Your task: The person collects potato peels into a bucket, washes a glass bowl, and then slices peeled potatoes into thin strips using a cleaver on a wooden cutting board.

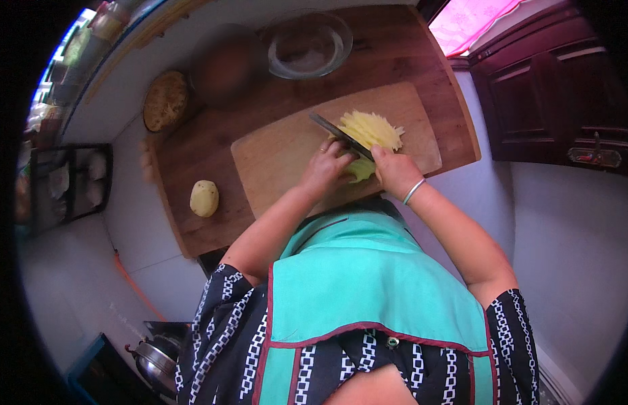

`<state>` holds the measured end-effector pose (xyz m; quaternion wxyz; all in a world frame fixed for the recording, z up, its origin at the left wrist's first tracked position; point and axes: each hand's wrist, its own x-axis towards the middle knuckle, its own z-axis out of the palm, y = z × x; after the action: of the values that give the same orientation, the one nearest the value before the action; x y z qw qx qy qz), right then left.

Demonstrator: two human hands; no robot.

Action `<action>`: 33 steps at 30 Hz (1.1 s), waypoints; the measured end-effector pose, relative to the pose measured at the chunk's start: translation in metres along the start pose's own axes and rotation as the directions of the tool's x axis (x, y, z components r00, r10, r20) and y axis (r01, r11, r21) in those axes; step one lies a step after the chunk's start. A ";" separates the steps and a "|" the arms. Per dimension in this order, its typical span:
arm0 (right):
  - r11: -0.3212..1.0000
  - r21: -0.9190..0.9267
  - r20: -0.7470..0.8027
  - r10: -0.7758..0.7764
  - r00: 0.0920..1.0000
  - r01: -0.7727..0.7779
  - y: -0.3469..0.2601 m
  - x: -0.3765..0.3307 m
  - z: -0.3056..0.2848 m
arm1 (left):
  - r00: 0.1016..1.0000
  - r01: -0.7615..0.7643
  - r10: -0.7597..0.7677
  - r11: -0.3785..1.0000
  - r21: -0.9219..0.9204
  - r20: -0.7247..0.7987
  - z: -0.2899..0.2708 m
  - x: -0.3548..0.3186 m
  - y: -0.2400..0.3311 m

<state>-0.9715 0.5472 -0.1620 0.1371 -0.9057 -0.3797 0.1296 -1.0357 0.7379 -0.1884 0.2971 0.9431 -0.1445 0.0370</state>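
Observation:
A wooden cutting board [273,162] lies on the table. My right hand [397,173] is closed round the handle of a kitchen knife [341,133], its dark blade pointing away to the left. Beyond the blade is a pile of pale yellow potato shreds [372,128]. On the near side of the blade, my left hand [323,170] has its fingers curled, pressing down on potato slices [360,171] that look greenish yellow. The fingertips are close to the blade and partly hidden. A whole peeled potato [204,198] rests on the table, left of the board.
At the back of the brown wooden table [422,61] stands a clear glass bowl [310,47]. Left of it are a blurred round thing [226,62] and a round, light brown woven-looking item [165,101]. A dark red door [557,101] is on the right.

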 end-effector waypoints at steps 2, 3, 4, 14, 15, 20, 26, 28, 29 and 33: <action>1.000 -0.004 -0.002 -0.014 1.000 0.014 0.000 0.001 -0.004 | 0.999 0.004 -0.003 1.000 0.023 -0.045 0.003 -0.004 0.001; 1.000 -0.012 -0.012 -0.014 1.000 0.014 -0.001 0.001 -0.004 | 0.998 0.009 -0.006 0.999 0.035 -0.069 0.005 -0.006 0.002; 1.000 -0.020 -0.020 -0.016 1.000 0.015 -0.001 0.001 -0.003 | 0.997 0.005 -0.002 0.999 0.035 -0.081 0.004 -0.009 0.001; 0.995 0.057 0.014 -0.087 0.996 0.086 -0.002 -0.003 -0.012 | 0.991 0.112 -0.109 0.993 0.025 -0.076 0.005 -0.018 0.008; 0.994 0.068 0.007 -0.089 0.996 0.089 -0.001 -0.003 -0.011 | 0.992 0.096 -0.093 0.995 0.029 -0.082 0.004 -0.016 0.008; 0.993 0.078 -0.021 -0.086 0.996 0.087 -0.002 0.008 -0.008 | 0.993 0.111 -0.108 0.990 0.091 -0.040 -0.005 -0.009 0.002; 0.999 -0.024 0.059 -0.043 0.997 0.044 -0.019 -0.016 -0.038 | 0.993 0.119 -0.117 0.989 0.086 -0.030 0.006 -0.009 0.006; 0.999 -0.027 0.057 -0.035 0.998 0.036 -0.020 -0.020 -0.038 | 0.991 0.133 -0.133 0.989 0.066 -0.011 0.008 -0.008 0.007; 0.999 -0.028 0.057 -0.032 0.998 0.033 -0.020 -0.021 -0.038 | 0.990 0.141 -0.141 0.989 0.053 -0.002 0.011 -0.009 0.007; 1.000 -0.004 0.097 -0.001 0.995 0.002 -0.018 -0.014 -0.030 | 0.993 0.120 -0.120 0.992 0.041 -0.012 0.012 -0.009 -0.002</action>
<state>-0.9828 0.5450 -0.1258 0.1167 -0.8983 -0.3869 0.1725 -1.0440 0.7347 -0.2002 0.2800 0.9558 -0.0854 0.0266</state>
